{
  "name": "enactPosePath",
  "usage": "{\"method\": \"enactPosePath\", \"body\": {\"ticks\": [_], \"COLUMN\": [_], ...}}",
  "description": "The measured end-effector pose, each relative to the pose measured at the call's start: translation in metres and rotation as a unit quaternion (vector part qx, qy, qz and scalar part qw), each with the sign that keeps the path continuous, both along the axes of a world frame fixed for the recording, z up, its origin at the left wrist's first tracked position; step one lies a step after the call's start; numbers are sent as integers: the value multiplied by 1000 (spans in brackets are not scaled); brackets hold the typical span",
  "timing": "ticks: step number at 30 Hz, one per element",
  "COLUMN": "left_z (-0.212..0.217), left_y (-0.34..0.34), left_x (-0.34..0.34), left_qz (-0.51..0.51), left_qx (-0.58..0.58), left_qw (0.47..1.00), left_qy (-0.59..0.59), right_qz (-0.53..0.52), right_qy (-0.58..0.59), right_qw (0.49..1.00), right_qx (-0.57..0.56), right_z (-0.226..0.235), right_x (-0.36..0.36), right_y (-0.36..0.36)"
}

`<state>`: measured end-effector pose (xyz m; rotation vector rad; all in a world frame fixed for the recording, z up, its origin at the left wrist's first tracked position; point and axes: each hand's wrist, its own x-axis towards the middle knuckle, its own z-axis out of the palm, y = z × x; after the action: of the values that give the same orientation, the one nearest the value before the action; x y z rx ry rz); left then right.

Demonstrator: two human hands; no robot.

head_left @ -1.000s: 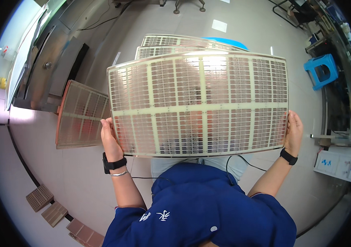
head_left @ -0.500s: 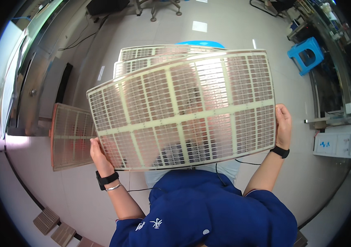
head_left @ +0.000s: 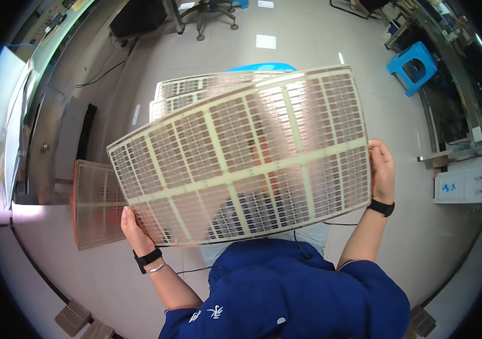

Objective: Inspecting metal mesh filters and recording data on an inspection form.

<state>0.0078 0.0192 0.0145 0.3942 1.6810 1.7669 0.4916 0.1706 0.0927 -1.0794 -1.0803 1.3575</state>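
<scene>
A large, thin, translucent panel [head_left: 195, 185] is held up in front of me, patterned with fine rows like a circuit-board sheet and crossed by pale yellow-green strips. It tilts, its left end lower than its right. My left hand [head_left: 137, 231] grips the lower left edge, thumb side showing and the other fingers mostly hidden behind. On the right edge my right hand [head_left: 382, 172] is closed around the border. Behind the held panel, more similar panels [head_left: 181, 86] overlap above a blue stool [head_left: 260, 67], both partly covered.
To the left, a similar reddish-edged panel [head_left: 97, 206] stands tilted near a metal cabinet [head_left: 46, 150]. Another blue stool [head_left: 413, 68] stands at the far right, with a white box [head_left: 463, 185] nearer. A wheeled chair base [head_left: 210, 14] is at the far side.
The held panel has shifted slightly left in view, and its left end has dipped. Both hands keep their grip on it. The surroundings have also shifted a little in the picture.
</scene>
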Motion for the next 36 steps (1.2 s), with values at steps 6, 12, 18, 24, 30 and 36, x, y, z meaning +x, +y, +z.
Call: {"method": "enactPosePath", "body": {"ticks": [6, 12, 18, 24, 30, 36], "left_z": [18, 30, 9, 61, 57, 21], "left_y": [-2, -10, 8, 29, 16, -4], "left_x": [-8, -18, -38, 7, 29, 16], "left_qz": [7, -10, -152, -116, -143, -157], "left_qx": [107, 278, 348, 289, 331, 333], "left_qw": [994, 961, 862, 910, 891, 891], "left_qy": [12, 1, 334, -275, -277, -267], "right_qz": [-12, -105, -61, 184, 367, -92], "right_qy": [-51, 31, 244, 396, 383, 156], "right_qw": [997, 986, 945, 898, 843, 983], "right_qx": [62, 127, 208, 53, -97, -25], "right_z": [-9, -13, -56, -38, -43, 0], "right_x": [6, 10, 44, 17, 35, -59], "right_y": [0, 3, 34, 47, 56, -16]}}
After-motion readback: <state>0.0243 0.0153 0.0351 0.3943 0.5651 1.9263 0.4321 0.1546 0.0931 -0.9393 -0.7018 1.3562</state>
